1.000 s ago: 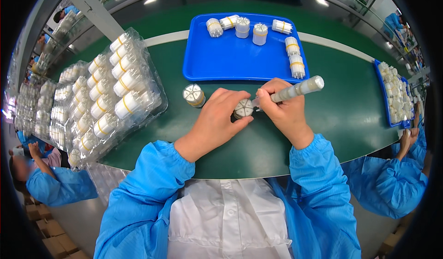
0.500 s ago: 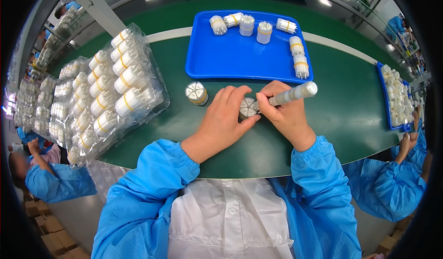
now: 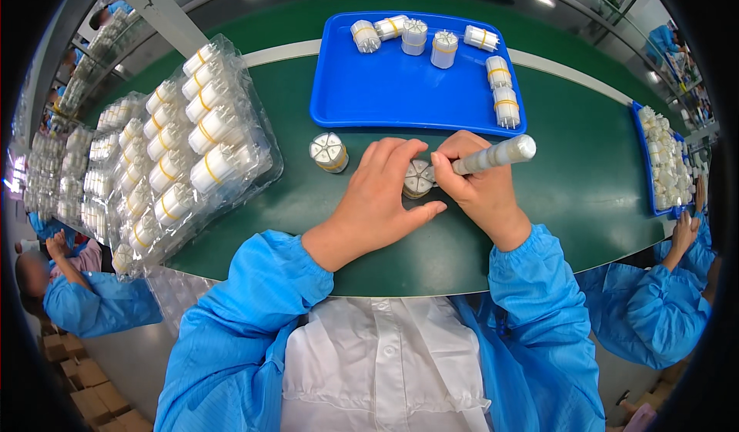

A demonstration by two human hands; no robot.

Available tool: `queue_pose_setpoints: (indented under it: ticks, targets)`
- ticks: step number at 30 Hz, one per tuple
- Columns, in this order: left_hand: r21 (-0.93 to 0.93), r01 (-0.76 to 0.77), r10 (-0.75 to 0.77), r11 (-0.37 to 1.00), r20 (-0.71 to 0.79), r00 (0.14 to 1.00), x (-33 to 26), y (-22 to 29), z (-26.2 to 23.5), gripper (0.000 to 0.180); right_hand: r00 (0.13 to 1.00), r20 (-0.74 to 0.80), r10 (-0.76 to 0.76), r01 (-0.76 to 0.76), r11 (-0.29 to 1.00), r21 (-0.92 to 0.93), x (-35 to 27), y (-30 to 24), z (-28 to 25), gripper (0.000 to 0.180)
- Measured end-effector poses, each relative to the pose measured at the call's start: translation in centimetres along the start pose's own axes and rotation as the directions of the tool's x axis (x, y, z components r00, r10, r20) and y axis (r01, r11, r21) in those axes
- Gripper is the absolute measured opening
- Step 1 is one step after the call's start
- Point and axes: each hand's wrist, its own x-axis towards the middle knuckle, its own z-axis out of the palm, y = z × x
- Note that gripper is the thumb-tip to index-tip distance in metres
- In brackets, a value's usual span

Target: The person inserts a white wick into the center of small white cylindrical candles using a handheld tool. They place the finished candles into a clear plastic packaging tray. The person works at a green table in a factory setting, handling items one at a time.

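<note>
A small white cylinder with a segmented top (image 3: pixel 418 177) stands on the green belt (image 3: pixel 585 162). My left hand (image 3: pixel 381 193) steadies it, fingers curled round its left side. My right hand (image 3: pixel 481 185) grips a pale pen-like tool (image 3: pixel 496 155), its tip on the cylinder's top. A second white cylinder with a yellow band (image 3: pixel 329 152) stands apart, to the left of my left hand. Beyond lies a blue tray (image 3: pixel 400 93) with several similar cylinders along its far and right edges.
Clear plastic trays full of white cylinders (image 3: pixel 192 147) sit at the left on the belt. Another blue tray with white parts (image 3: pixel 666 166) lies at the right, near another person's hand (image 3: pixel 683 228). A second person in blue sits at lower left (image 3: pixel 85 301).
The view has shifted a little; my hands stay on the cylinder, and the tool has tilted slightly while its tip keeps to the cylinder's top.
</note>
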Motion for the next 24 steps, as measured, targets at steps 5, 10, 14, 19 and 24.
queue_pose_setpoints:
  ticks: [5,10,14,19,24]
  targets:
    - [-0.019,0.058,-0.059,0.998,-0.032,0.998,-0.09,-0.22,0.40,0.059,0.997,-0.075,0.007,0.000,0.996,0.084,0.15,-0.04,-0.12,0.013]
    - [-0.116,-0.007,0.001,0.993,-0.047,0.999,-0.20,-0.34,0.34,0.060,0.999,-0.035,0.016,-0.014,0.998,0.059,0.30,-0.16,-0.46,0.013]
    - [-0.134,-0.002,0.000,0.991,-0.018,1.000,-0.11,-0.28,0.25,0.062,0.999,0.023,0.032,-0.032,0.999,0.031,0.17,-0.10,-0.52,0.011]
    - [0.044,0.026,-0.024,0.999,-0.042,0.999,0.02,-0.58,0.57,0.066,0.999,0.028,0.042,-0.042,0.999,-0.011,0.13,-0.08,-0.35,0.010]
    - [-0.052,0.057,-0.059,0.997,-0.040,0.997,-0.33,-0.37,0.62,0.065,0.997,-0.077,-0.001,0.005,0.998,0.058,0.44,-0.55,-0.60,0.012]
